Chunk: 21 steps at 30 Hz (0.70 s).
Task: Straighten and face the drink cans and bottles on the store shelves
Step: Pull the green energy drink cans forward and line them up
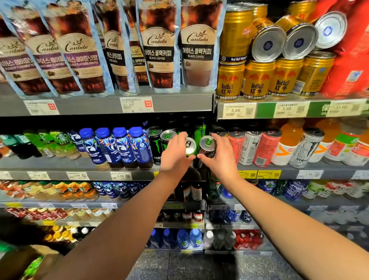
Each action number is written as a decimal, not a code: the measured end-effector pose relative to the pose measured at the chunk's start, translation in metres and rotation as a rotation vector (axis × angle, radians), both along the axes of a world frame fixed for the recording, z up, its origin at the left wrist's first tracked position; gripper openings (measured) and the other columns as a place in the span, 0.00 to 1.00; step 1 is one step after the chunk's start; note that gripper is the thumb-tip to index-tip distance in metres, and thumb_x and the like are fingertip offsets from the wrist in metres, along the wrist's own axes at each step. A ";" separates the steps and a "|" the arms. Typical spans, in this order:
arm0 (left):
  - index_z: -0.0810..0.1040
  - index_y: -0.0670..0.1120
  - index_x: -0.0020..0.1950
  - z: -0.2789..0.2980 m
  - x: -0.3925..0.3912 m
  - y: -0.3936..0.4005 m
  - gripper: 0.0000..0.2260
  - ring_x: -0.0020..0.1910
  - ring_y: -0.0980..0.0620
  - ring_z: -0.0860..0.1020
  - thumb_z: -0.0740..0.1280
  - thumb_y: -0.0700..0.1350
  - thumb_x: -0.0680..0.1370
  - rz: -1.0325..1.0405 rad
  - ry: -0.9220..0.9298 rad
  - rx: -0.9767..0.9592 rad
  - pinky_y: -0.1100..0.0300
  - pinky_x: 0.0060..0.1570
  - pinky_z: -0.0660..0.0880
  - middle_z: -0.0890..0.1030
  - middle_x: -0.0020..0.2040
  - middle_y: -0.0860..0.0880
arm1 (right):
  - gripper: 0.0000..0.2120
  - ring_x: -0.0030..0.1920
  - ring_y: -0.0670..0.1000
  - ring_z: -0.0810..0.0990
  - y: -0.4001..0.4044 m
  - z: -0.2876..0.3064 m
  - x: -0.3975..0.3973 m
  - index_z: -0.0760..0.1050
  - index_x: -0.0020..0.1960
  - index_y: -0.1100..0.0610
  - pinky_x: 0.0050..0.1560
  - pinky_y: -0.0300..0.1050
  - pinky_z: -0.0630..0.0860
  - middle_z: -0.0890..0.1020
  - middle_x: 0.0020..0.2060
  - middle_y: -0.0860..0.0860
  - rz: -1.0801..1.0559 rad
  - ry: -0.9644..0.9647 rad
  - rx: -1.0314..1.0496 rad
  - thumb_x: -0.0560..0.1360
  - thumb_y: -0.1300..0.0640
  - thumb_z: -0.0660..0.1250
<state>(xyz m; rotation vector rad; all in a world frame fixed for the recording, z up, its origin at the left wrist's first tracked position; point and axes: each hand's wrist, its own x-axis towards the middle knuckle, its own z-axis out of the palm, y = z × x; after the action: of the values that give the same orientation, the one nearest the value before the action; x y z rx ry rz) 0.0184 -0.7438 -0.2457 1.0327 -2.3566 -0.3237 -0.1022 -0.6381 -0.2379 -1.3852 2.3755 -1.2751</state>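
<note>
Both hands are on the Monster row, middle shelf, just right of the blue coffee bottles (124, 146). Left hand (176, 156) is wrapped around a can with a silver lid (189, 145), fingers curled over the back of it, thumb side toward the camera. Right hand (219, 157) is gripping a dark can with a green tab (208, 143) right next to it, thumb round the near side. So neither hand is spread wide, each is closed round its own can.

The two cans sit nearly touching, right of the black Monster can (156, 144) that still faces front, and left of the pink and white Monster cans (251, 147). Both held cans stand roughly upright, long axis vertical, tops tipped a bit toward the camera. Can't read either label since the hands cover them, so no idea which way they face.

My guess is the next bit is a twist about that vertical axis plus a nudge to the shelf edge (92, 175), lining up with the black Monster can. Each hand is already on its own can, so no reaching needed. Watch the gap between the two, they could clink.
</note>
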 end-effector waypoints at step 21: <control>0.72 0.68 0.53 0.024 0.035 0.026 0.23 0.52 0.69 0.73 0.78 0.53 0.64 0.065 0.636 0.253 0.77 0.50 0.66 0.76 0.51 0.59 | 0.31 0.53 0.52 0.80 0.003 0.003 0.001 0.67 0.65 0.48 0.51 0.46 0.76 0.81 0.53 0.47 0.041 -0.085 -0.090 0.67 0.51 0.78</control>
<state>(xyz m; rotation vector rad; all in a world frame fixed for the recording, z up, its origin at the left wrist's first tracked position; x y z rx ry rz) 0.0538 -0.7175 -0.2215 0.9376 -1.7340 -0.8104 -0.1012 -0.6352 -0.2347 -1.3669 2.2495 -1.4167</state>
